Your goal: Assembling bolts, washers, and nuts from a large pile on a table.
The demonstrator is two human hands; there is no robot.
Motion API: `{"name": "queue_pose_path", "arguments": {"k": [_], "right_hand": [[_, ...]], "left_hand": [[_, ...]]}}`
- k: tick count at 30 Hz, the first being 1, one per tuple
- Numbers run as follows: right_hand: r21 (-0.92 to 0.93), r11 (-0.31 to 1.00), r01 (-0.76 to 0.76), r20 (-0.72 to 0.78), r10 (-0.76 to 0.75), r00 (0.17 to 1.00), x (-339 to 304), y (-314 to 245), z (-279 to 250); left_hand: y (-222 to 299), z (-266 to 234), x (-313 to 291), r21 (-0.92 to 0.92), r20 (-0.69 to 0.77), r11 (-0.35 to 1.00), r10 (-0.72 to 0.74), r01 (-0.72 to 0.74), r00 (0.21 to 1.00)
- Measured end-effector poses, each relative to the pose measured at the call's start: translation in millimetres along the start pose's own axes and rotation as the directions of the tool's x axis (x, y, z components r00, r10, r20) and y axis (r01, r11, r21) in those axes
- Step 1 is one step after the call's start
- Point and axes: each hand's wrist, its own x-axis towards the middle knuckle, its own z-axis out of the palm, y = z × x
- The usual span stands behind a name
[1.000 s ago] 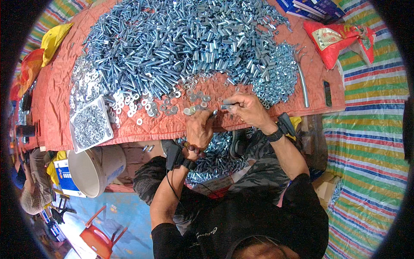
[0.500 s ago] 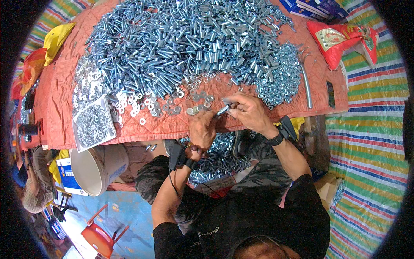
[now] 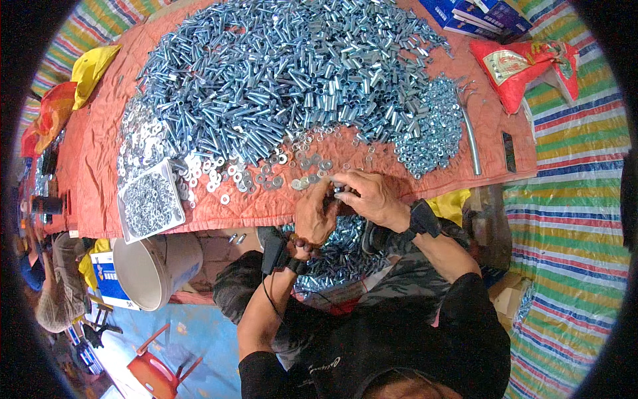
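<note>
At the near edge of the red cloth my left hand [image 3: 316, 214] is closed with its fingers curled round a small metal bolt [image 3: 339, 189]. From the other side my right hand [image 3: 376, 201] pinches the bolt's upper end between thumb and fingertips. Most of the bolt is hidden by the fingers. Just beyond the hands lie loose flat washers [image 3: 304, 181]. Behind them spreads a big heap of bluish bolts and metal sleeves [image 3: 286, 73]. A pile of nuts [image 3: 432, 126] adjoins the heap on the right.
A white tray of spring washers [image 3: 151, 203] sits at the left edge, above a white bucket [image 3: 139, 272]. A metal rod [image 3: 470, 136], a dark phone-like slab [image 3: 509, 151] and a red bag [image 3: 515, 70] lie right. More bolts [image 3: 342, 256] fill a container below the hands.
Both hands have come closer together, the right one moving left and nearer to me. The bolt is now more covered by the fingers. The whole view has shifted slightly.
</note>
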Motion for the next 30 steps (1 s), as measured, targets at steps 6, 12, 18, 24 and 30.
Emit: {"name": "queue_pose_path", "arguments": {"k": [6,12,18,24,30], "right_hand": [[0.209,0.939,-0.274,0.036,0.273,0.961,-1,5,0],[-0.158,0.952,-0.262,-0.231,0.223,0.947,4,37,-30],[-0.15,0.969,-0.195,-0.247,0.154,0.957,9,47,-26],[-0.228,0.971,-0.077,-0.21,0.028,0.977,14,52,-15],[-0.299,0.954,-0.035,-0.126,-0.003,0.992,17,50,-9]], "left_hand": [[-3,0,-11,-0.025,-0.053,0.999,-0.045,0.044,0.998],[0,-1,-9,0.077,-0.003,0.993,-0.088,0.088,0.996],[-2,2,-9,0.061,-0.114,0.998,-0.002,0.009,0.993],[3,-1,-10,0.027,-0.061,1.0,-0.004,0.006,0.998],[8,-1,-6,0.051,-0.052,0.998,0.034,-0.032,0.998]]}}
